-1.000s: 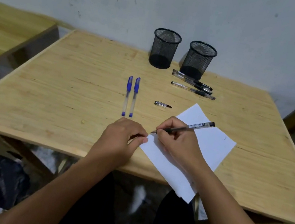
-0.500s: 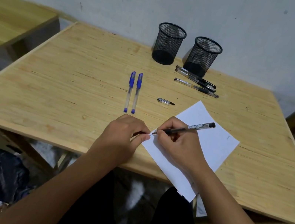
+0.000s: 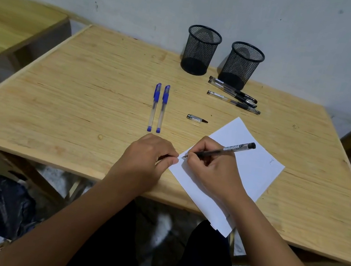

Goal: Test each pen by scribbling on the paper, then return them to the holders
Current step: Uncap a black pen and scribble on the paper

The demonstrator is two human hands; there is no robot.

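- Pale scuffed wall behind, wooden table (image 3: pixel 85 85) in front, with two black mesh holders (image 3: pixel 201 50) standing side by side at its far edge; both look bare of pens, though the mesh hides the bottoms.
- Next to nothing changed from a second ago: same grip, same spot on the paper (image 3: pixel 254 169), pen tip at the same near-left corner; only the view shifted slightly; points to a scribble under way, not finished.
- Right hand (image 3: pixel 212 169) curled round a black pen (image 3: pixel 222 151), thumb and first fingers pinching low on the barrel, tip touching the sheet just right of the left hand's thumb.
- Left hand (image 3: pixel 149 158) loosely fisted, thumb tip pressed on the paper's corner to pin it; nothing gripped inside, as far as visible.
- Left of the paper: two blue pens (image 3: pixel 158 106) lying parallel, caps toward the holders; between them and the paper, a loose cap (image 3: pixel 196 118), likely from the pen in use.
- Beyond the paper, touching the base of the right-hand holder: three more black pens (image 3: pixel 234 95) in a loose bundle; capped or not, too small to tell.
- Faint mark (image 3: pixel 271 160) near the paper's right corner, probably a previous test; too small to read.
- Fresh ink under the tip hidden by the right hand; cannot tell whether this pen writes.
- Paper's near end overhanging the table edge; floor clutter below dark and unclear.
- Judged early: no pen yet back in a holder.
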